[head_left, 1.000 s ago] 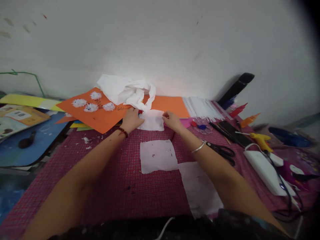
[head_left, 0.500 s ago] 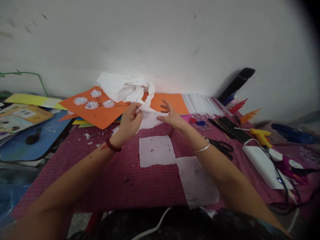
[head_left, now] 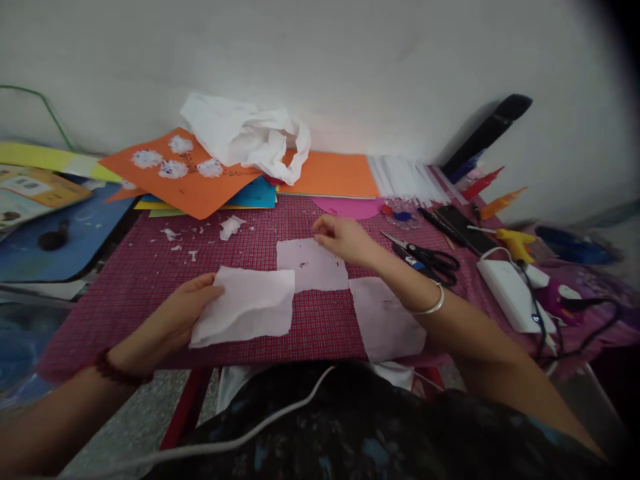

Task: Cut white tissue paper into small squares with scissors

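A folded-looking sheet of thin white tissue paper (head_left: 245,303) hangs from my left hand (head_left: 195,307), whose thumb and fingers pinch its left edge. My right hand (head_left: 345,239) hovers over the far edge of a square piece of tissue paper (head_left: 313,267), its fingers curled in and nothing visible in them. I cannot tell whether they touch that piece. Under my right forearm lies another piece of tissue paper (head_left: 385,317), partly covered by the arm. Small dark specks dot the square piece.
Crumpled white tissue (head_left: 240,133) rests on orange card decorated with white puffs (head_left: 190,173). Black scissors (head_left: 430,257), a yellow glue gun (head_left: 515,243) and a white power strip (head_left: 515,293) lie right. White strips (head_left: 405,180) sit at the back; paper scraps (head_left: 231,228) dot the checked cloth (head_left: 320,327).
My left hand has come down and left, bringing the tissue sheet away from the crumpled pile. My right hand has let go of that sheet and its fingers have curled in.
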Demonstrator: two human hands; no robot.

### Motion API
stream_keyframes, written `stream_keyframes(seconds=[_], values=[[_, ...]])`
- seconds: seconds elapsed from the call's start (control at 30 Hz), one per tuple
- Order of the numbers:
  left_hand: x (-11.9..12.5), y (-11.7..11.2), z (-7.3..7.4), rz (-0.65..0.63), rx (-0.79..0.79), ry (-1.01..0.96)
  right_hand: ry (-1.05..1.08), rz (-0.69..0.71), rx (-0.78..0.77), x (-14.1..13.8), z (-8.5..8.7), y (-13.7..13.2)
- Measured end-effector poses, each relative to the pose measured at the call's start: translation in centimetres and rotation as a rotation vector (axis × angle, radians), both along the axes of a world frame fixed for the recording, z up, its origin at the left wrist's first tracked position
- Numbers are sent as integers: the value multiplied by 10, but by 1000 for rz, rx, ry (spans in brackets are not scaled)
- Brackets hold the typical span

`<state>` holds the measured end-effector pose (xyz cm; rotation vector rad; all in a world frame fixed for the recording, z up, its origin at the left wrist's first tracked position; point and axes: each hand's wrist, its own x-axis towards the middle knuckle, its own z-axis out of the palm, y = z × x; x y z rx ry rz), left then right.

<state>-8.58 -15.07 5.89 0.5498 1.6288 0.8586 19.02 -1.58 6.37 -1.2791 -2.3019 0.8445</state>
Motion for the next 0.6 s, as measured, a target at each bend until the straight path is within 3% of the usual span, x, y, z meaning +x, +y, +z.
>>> stream_keyframes(seconds=[0.07,0.13,0.33,0.47,0.6], values=[[-4,-5,-6,-4,8,2,-161,-40,128,11,-1,12],[-6,-6,-8,-17,22,2,-307,-6,158,14,-5,20],[-9,3,-10,-23,31,-197,-620,105,196,-10,-13,21],[-10,7,-9,-93,7,-247,-645,167,60,-16,-13,25],[-14,11,-9,-88,-39,-314,-464,156,28,-4,-8,28]])
